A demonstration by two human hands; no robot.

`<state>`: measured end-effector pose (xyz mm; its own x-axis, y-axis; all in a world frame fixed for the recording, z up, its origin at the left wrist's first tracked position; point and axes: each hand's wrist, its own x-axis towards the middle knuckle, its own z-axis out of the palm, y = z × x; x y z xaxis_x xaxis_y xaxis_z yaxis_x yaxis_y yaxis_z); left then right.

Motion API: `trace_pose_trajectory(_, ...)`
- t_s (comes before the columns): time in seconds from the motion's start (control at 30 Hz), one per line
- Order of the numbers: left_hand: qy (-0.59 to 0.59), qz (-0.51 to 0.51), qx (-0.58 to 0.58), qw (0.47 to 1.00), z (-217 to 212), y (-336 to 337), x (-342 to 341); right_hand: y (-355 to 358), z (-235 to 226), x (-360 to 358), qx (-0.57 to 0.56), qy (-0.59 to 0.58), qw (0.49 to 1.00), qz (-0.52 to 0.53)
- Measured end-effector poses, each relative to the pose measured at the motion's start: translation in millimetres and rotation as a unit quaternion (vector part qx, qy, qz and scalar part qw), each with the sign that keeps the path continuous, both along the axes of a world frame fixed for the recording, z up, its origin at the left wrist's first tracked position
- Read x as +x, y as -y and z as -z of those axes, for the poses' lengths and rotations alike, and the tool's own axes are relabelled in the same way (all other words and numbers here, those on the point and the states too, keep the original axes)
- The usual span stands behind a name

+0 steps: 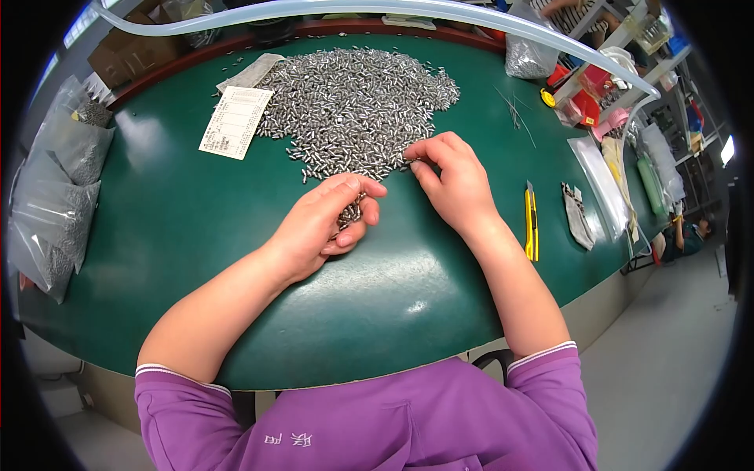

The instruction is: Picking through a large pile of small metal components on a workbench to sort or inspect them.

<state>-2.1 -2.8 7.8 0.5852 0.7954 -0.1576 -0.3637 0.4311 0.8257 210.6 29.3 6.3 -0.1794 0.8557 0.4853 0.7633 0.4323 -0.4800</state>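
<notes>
A wide heap of small shiny metal pins (357,102) is spread over the far middle of the green table (377,314). My left hand (334,216) is cupped just in front of the heap, its fingers curled round a cluster of the same metal pins (350,213). At the heap's near right edge, my right hand (452,177) has thumb and forefinger bent close together over the pins. Whatever lies between those fingertips is too small to make out. Both forearms reach in from the near side of the table.
A printed paper slip (236,122) and a grey cloth bag (251,72) lie left of the heap. Filled clear bags (67,196) line the left edge. A yellow box cutter (532,224) and a small patterned pouch (577,216) lie right; a hose (393,8) arches overhead.
</notes>
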Motion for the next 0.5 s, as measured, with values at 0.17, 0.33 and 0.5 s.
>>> trace_pose_trajectory(0.17, -0.001, -0.009, 0.0, 1.0, 2, -1, -1, 6, -3, -2, -0.032, 0.047, 0.998, -0.007)
trace_pose_trajectory(0.33, -0.013, 0.006, -0.004, 1.0, 5, -4, 0, 5, -2, -2, -0.052, 0.097, 0.994, -0.022)
trace_pose_trajectory(0.5, -0.025, 0.024, -0.014, 0.999, 2, -3, -1, 13, -15, -16, -0.121, -0.139, 0.969, -0.165)
